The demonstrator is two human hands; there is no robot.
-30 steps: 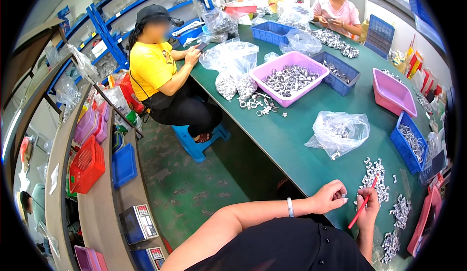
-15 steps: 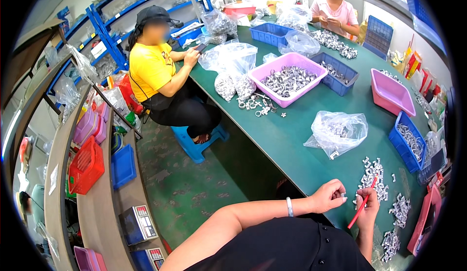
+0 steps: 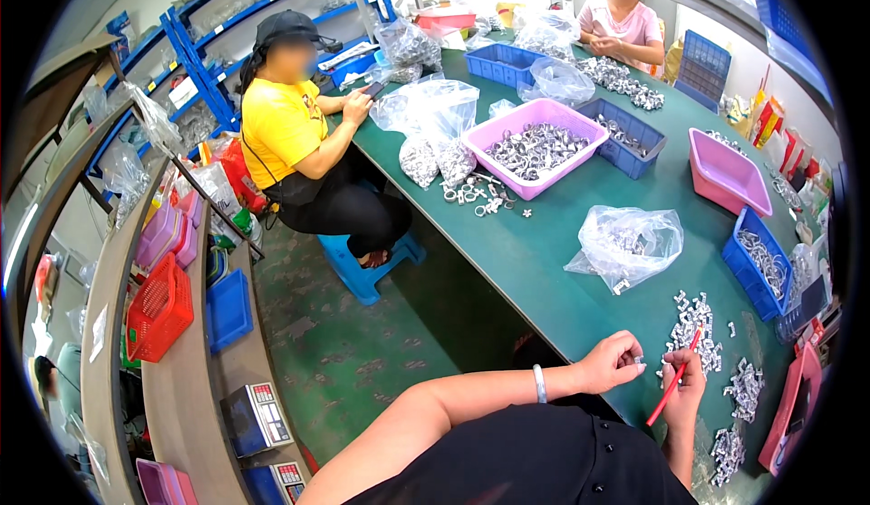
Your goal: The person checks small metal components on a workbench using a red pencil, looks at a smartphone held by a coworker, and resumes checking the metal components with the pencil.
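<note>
My left hand (image 3: 609, 365), with a pale bangle at the wrist, pinches a small silvery metal piece (image 3: 640, 360) between thumb and fingertips. Close to its right, my right hand (image 3: 686, 391) is closed round a slim red pen-like stick (image 3: 664, 400), which slants from upper right to lower left. Whether the right fingertips also hold a metal piece is too small to tell. Just beyond that hand lies a loose pile of small metal pieces (image 3: 693, 319). Two further piles, a middle one (image 3: 745, 391) and a nearer one (image 3: 728, 455), lie to its right.
A clear plastic bag (image 3: 627, 247) lies ahead on the green table (image 3: 535, 260). Farther off stand a pink basket (image 3: 535, 188) of metal rings and a blue basket (image 3: 759, 265) of parts. A person in yellow (image 3: 285, 134) sits at the left edge, another (image 3: 625, 25) at the far end.
My hands stay almost in place, the left one shifting very slightly. The person at the far end has lowered their hands toward the table.
</note>
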